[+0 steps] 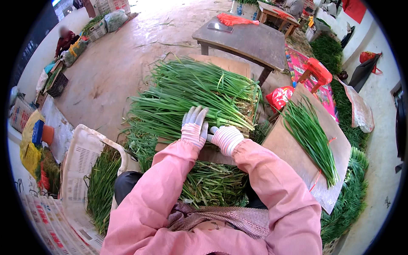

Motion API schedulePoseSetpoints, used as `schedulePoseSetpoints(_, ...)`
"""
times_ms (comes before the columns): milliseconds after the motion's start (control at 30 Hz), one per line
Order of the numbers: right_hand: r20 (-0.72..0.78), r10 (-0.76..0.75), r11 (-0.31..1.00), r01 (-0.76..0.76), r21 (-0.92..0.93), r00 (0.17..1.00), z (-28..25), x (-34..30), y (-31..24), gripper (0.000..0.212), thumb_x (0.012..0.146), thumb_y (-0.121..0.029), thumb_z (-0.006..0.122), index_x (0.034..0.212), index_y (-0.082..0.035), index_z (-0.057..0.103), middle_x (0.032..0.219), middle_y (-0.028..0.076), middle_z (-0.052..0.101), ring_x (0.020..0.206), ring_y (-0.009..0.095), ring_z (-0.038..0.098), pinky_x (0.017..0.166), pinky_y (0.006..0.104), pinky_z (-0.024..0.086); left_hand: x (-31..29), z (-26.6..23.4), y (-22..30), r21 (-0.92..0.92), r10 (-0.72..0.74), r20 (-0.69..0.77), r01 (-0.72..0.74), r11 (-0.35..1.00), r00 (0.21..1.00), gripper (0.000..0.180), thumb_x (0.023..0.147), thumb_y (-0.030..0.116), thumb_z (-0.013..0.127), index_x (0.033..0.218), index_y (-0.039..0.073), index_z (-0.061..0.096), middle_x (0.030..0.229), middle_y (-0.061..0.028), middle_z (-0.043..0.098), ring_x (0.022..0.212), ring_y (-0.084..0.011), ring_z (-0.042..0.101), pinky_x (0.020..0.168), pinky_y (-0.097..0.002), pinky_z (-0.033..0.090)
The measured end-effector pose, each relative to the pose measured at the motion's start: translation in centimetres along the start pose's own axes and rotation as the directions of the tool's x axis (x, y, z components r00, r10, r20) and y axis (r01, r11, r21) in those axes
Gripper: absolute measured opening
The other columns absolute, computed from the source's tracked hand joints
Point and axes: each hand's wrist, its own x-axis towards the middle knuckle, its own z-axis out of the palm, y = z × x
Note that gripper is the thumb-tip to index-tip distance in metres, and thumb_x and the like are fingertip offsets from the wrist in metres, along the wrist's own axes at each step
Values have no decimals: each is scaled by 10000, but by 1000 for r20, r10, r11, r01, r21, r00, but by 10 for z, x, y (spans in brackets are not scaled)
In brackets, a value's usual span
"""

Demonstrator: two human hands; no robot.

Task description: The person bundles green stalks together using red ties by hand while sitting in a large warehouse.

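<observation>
A large heap of green garlic chives (187, 91) lies in front of me, with pale stem ends pointing right. My left hand (194, 123), in a white and pink-striped glove, rests on the near leaves with its fingers stretched out. Just right of it, my right hand (226, 137) is at the heap's near edge, below the stem ends. Its fingers curl inward and are partly hidden; what they hold, if anything, does not show. More loose greens (214, 182) lie below my hands, near my lap.
A tilted board (293, 142) on the right carries a chive bundle (310, 140) and red ties. Beyond are a dark table (244, 42) with orange-red strips (238, 19) and a red stool (316, 72). A white crate (80, 165) holds greens at left. A person (66, 40) sits far left.
</observation>
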Motion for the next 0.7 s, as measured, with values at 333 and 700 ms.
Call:
schedulePoseSetpoints(333,75,228,940,-240,243,971,17,-89,-9,152,819,-247,484,828,-102,528,691,148,587,665,356,572,559,442,445,11,20,1,236,-7,184,-37,971,983,452,741,348,578,1180,269,508,1299,-123,402,1203,-353,330,992,-515,238)
schedulePoseSetpoints(700,742,34,866,-390,312,669,99,-206,-137,265,757,-276,563,946,-90,563,838,143,607,829,313,601,706,383,487,6,23,-9,222,4,74,-21,975,997,425,717,357,608,1127,263,541,1249,-114,447,1175,-350,364,968,-512,275)
